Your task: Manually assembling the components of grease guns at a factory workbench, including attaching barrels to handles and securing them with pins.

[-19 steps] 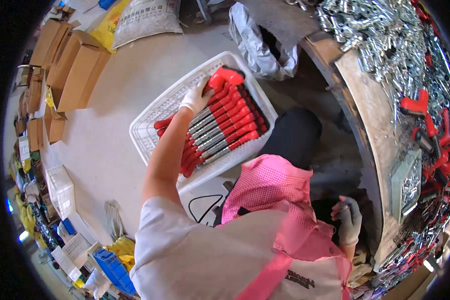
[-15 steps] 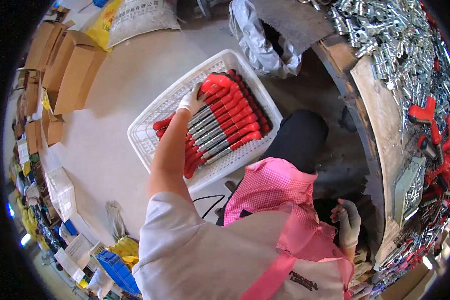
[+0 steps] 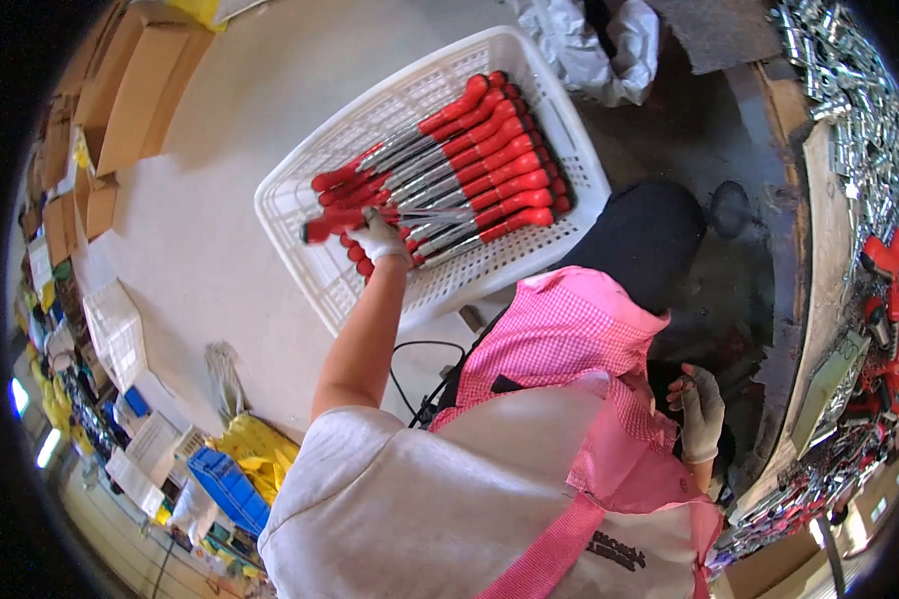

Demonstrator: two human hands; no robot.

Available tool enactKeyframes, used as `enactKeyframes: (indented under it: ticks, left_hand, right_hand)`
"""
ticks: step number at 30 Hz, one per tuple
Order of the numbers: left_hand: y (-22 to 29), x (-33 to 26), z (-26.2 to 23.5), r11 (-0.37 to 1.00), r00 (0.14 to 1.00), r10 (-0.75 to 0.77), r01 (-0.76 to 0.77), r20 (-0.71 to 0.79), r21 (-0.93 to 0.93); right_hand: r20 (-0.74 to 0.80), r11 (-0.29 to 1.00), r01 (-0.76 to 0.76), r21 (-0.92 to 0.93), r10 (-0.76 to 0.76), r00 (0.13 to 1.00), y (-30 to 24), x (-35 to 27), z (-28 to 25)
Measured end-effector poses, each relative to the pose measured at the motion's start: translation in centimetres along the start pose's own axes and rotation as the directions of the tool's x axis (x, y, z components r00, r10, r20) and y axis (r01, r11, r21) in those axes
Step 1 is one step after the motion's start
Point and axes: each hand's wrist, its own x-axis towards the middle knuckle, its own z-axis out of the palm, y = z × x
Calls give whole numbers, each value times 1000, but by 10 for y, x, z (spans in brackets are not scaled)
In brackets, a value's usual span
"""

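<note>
Red-handled tools (image 3: 514, 165) lie side by side in the white plastic basket (image 3: 569, 110). Near right, the right hand (image 3: 701, 414) half-curls, contents unclear; at left, the left hand (image 3: 380, 238) grips one tool (image 3: 335, 225), apparently handling them singly. Next calls for clearing neighbours.

We look down from the person's head, near the white basket (image 3: 491, 272), and see wide, with bendy edges.
</note>
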Motion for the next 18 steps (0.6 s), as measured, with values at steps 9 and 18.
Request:
enactKeyframes:
  ticks: [9,18]
  left_hand:
    - [-190,97,-137,573,599,-778,800,190,-178]
    - [-79,3,-45,-148,697,-272,-711,663,687]
  right_hand:
    - [94,992,-13,-124,25,995,24,11,-3]
    - [-24,992,-72,-106,70,997,71,-5,-14]
